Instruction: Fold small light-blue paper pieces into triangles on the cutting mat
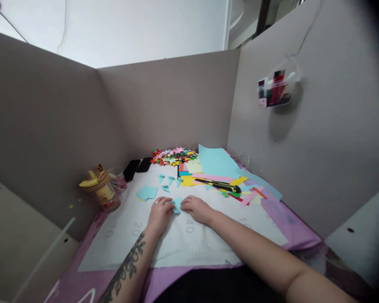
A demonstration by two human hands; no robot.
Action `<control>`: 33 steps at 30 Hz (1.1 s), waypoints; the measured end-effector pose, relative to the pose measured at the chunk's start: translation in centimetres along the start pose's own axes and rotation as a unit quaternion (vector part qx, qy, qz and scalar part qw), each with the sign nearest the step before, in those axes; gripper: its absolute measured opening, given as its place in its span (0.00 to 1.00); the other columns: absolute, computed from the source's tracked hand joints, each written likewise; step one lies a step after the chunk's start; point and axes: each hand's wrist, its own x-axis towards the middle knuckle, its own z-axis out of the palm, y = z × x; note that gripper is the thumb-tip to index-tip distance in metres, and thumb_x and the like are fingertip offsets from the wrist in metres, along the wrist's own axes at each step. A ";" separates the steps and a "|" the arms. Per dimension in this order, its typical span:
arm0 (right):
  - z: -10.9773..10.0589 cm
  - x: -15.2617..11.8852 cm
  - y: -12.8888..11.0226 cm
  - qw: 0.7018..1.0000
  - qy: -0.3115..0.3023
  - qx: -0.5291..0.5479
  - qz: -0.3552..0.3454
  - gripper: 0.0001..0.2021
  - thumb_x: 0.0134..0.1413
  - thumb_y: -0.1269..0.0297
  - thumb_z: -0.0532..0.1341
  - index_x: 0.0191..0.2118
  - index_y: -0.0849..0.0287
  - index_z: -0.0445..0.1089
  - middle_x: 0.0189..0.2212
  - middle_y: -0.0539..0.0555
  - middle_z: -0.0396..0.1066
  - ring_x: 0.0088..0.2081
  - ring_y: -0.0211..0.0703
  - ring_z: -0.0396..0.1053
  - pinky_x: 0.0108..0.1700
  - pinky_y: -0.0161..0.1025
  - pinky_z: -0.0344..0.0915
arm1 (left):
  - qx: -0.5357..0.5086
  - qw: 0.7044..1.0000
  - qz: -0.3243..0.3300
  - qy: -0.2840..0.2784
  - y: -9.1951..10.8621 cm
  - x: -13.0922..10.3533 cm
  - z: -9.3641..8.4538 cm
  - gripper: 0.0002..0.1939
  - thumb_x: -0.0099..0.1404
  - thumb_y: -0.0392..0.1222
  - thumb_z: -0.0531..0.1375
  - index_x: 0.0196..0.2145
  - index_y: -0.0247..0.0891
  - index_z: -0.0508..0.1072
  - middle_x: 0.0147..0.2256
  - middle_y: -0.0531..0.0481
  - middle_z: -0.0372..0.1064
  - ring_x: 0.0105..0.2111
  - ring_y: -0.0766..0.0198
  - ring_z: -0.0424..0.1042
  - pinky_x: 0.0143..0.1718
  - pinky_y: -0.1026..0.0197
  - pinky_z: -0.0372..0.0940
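Between my two hands lies a small light blue paper piece (177, 205) on the white sheet (205, 248). My left hand (161, 210) is closed on its left edge, a ring on one finger. From the other side, my right hand (196, 208) pinches the right edge with its fingers together. Just beyond are several small folded blue pieces (171, 180). A stack of flat blue paper squares (148, 192) rests to the left of them.
Folded paper stars (173, 156) are piled at the back. A black and yellow cutter (219, 185) lies among coloured strips at the right, near a large blue sheet (219, 162). A brown cup (104, 191) and dark phones (132, 169) stand at the left.
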 end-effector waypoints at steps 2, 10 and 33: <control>-0.1 0.0 -0.1 1.000 -0.004 0.002 -0.005 0.12 0.52 0.77 0.55 0.37 0.58 0.74 0.37 0.55 0.74 0.42 0.42 0.67 0.45 0.40 0.64 | -0.007 1.000 0.015 -0.010 0.1 0.0 -0.1 0.09 0.56 0.32 0.59 0.32 0.43 0.76 0.42 0.49 0.71 0.45 0.56 0.64 0.46 0.53 0.59; -0.6 -0.3 -0.4 0.998 -0.035 -0.013 -0.049 0.09 0.57 0.71 0.55 0.35 0.58 0.73 0.38 0.55 0.73 0.41 0.41 0.68 0.46 0.38 0.64 | -0.103 0.991 0.013 -0.080 0.5 -0.4 -0.8 0.07 0.60 0.38 0.57 0.32 0.42 0.76 0.35 0.50 0.74 0.38 0.62 0.67 0.44 0.58 0.59; -1.4 -0.8 -0.4 0.997 -0.073 0.023 -0.012 0.16 0.55 0.76 0.53 0.47 0.57 0.68 0.42 0.55 0.71 0.45 0.41 0.66 0.49 0.40 0.62 | -0.032 0.973 -0.188 -0.131 0.9 1.4 0.2 0.13 0.58 0.47 0.55 0.24 0.37 0.71 0.27 0.52 0.69 0.27 0.67 0.63 0.26 0.65 0.50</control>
